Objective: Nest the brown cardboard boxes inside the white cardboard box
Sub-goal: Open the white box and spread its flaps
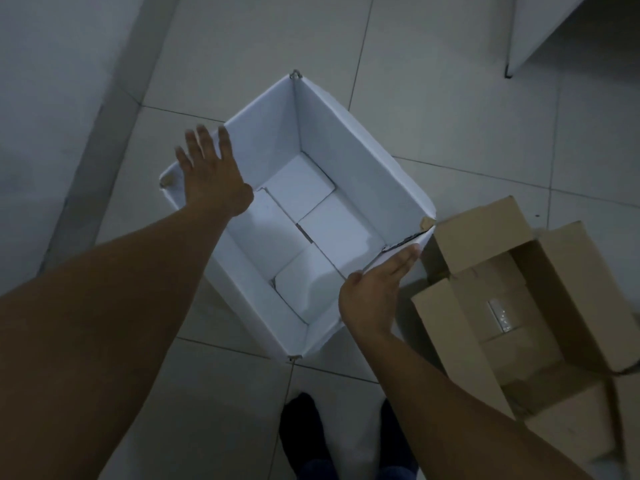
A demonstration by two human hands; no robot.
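Note:
A large white cardboard box (pixel 349 157) stands open on the tiled floor in the middle of the view, with nothing inside but its folded bottom flaps. My left hand (pixel 213 178) hovers flat, fingers spread, over the box's left wall flap. My right hand (pixel 375 296) lies against the near right flap, its fingers stretched along the flap's edge. An open brown cardboard box (pixel 568 296) sits on the floor just right of the white box, flaps up, touching the white box's right corner. A second brown box (pixel 571 417) lies partly under it at the lower right.
A wall with a grey skirting (pixel 104 133) runs along the left. White furniture with a dark foot (pixel 519 46) stands at the top right. My two dark shoes (pixel 301 434) are at the bottom centre, close to the white box.

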